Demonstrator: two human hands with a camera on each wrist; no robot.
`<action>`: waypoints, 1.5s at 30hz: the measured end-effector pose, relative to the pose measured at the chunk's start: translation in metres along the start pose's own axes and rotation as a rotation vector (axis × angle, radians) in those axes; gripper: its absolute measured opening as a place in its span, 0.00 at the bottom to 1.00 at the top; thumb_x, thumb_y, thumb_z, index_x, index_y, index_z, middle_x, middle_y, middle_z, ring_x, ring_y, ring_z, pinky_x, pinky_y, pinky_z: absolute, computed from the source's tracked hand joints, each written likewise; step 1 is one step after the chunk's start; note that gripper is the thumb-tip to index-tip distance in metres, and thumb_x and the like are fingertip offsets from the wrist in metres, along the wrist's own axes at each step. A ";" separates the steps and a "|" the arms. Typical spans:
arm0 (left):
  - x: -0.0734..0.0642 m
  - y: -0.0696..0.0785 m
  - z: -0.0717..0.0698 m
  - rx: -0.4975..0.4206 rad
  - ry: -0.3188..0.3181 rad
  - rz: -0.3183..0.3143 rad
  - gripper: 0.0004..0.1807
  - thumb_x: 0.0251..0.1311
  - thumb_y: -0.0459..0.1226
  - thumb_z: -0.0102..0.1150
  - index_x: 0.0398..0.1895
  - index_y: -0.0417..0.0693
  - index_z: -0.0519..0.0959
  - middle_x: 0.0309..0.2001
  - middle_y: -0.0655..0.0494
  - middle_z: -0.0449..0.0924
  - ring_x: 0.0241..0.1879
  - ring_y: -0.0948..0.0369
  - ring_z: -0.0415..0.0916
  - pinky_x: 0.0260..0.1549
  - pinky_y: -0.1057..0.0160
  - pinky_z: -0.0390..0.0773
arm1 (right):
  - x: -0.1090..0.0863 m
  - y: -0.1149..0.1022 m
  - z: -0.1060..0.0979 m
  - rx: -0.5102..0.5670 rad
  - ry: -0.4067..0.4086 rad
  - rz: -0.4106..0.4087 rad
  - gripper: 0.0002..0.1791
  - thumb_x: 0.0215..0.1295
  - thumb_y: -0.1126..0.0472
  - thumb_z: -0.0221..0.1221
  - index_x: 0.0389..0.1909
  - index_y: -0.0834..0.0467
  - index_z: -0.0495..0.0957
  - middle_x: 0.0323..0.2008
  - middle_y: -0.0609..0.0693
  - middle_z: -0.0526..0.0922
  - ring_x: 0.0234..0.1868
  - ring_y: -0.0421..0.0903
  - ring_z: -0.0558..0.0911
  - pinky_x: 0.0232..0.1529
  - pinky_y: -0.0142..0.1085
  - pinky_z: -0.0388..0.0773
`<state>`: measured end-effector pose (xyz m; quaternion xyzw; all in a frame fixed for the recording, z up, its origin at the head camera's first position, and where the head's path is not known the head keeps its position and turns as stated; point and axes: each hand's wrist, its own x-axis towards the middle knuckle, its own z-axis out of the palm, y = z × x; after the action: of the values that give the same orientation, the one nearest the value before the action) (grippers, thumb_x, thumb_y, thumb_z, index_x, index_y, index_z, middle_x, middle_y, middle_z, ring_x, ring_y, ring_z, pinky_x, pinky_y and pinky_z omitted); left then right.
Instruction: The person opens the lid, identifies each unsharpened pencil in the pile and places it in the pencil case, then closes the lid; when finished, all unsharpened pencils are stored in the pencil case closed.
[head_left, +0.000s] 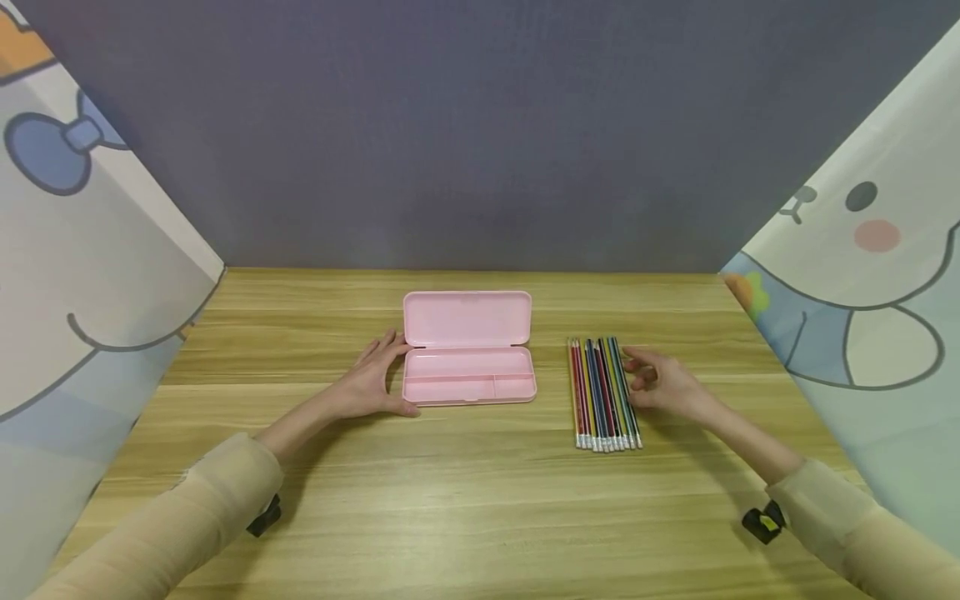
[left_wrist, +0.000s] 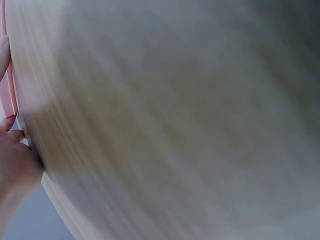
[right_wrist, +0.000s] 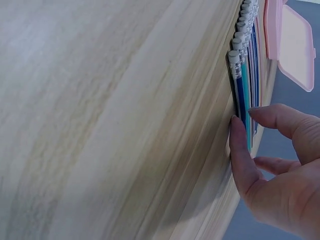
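Observation:
A pink pencil case (head_left: 469, 389) lies with its lid (head_left: 467, 318) raised back. The left hand (head_left: 371, 385) spans its left end, thumb near the front corner and fingers by the hinge side. In the left wrist view, part of this hand (left_wrist: 20, 162) shows at the edge beside the case's pink side (left_wrist: 8, 95). Several pencils (head_left: 600, 392) lie side by side to the right of the case, erasers toward the person. Beside the rightmost pencil is the right hand (head_left: 667, 386), loosely bent, its fingertips right at the dark blue pencil (right_wrist: 240, 92) in the right wrist view.
The wooden table (head_left: 465, 500) ends at a grey wall panel (head_left: 480, 133). Cartoon-printed panels (head_left: 82, 242) stand along the left and right sides. The case has a long compartment at the back and two smaller ones in front.

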<state>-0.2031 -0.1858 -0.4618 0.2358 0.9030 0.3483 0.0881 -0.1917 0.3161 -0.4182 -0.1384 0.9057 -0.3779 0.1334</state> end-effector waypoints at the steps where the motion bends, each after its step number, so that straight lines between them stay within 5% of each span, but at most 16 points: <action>1: 0.000 0.000 0.000 0.001 0.001 0.002 0.57 0.40 0.55 0.83 0.74 0.48 0.64 0.82 0.34 0.49 0.84 0.39 0.34 0.81 0.35 0.35 | 0.000 0.000 0.000 0.000 -0.001 0.001 0.48 0.53 0.73 0.69 0.73 0.78 0.56 0.58 0.74 0.76 0.42 0.42 0.83 0.37 0.26 0.83; 24: -0.001 0.002 0.000 0.004 -0.005 -0.021 0.58 0.40 0.55 0.83 0.75 0.49 0.63 0.82 0.36 0.48 0.84 0.40 0.34 0.81 0.36 0.35 | 0.000 -0.003 0.003 -0.072 -0.013 0.092 0.48 0.54 0.71 0.70 0.74 0.74 0.59 0.56 0.69 0.78 0.39 0.41 0.81 0.33 0.29 0.83; 32: -0.001 0.003 0.000 0.005 -0.006 -0.026 0.58 0.40 0.55 0.83 0.74 0.47 0.63 0.82 0.35 0.48 0.84 0.39 0.34 0.81 0.36 0.35 | 0.001 -0.002 0.002 0.119 -0.063 0.136 0.48 0.57 0.76 0.64 0.76 0.76 0.51 0.57 0.70 0.71 0.36 0.40 0.80 0.34 0.37 0.90; 45: 0.000 0.002 -0.001 0.003 -0.010 -0.017 0.58 0.41 0.55 0.83 0.75 0.48 0.63 0.82 0.36 0.48 0.84 0.40 0.33 0.81 0.36 0.34 | -0.002 0.002 -0.012 0.322 -0.127 0.195 0.49 0.60 0.73 0.62 0.79 0.73 0.47 0.52 0.61 0.72 0.40 0.39 0.81 0.39 0.38 0.90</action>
<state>-0.2023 -0.1853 -0.4600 0.2300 0.9050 0.3450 0.0951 -0.1943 0.3254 -0.4114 -0.0505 0.8323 -0.4939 0.2466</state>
